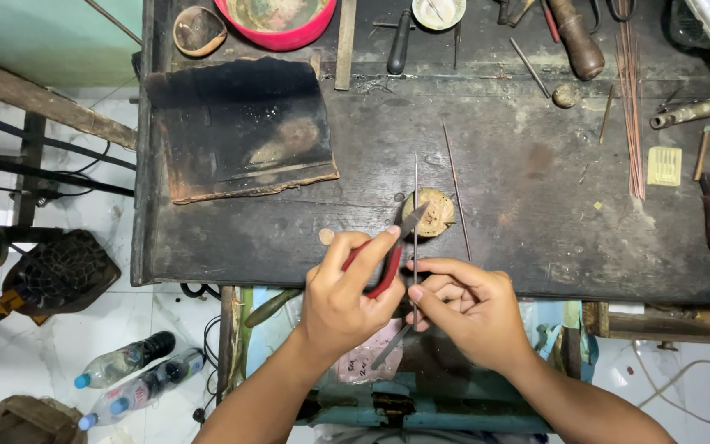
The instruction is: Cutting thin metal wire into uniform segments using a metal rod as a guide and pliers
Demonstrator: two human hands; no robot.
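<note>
The left hand [347,296] is gripping red-handled pliers [388,255], fingers closed round them, while the right hand [462,308] is pinching a thin metal rod [415,205] upright over the bench [519,189] edge; steadying it seemingly matters now.

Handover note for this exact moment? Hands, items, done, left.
Left hand: grip closed on red-handled pliers, jaws pointing at the thin metal rod.
Right hand: fingertips pinching the rod's near end, rod lying across the dark workbench.
Round wooden block sits under the pliers' tip.
Done: both tools in hand.
Left: cannot tell whether the pliers clamp the rod yet.
</note>
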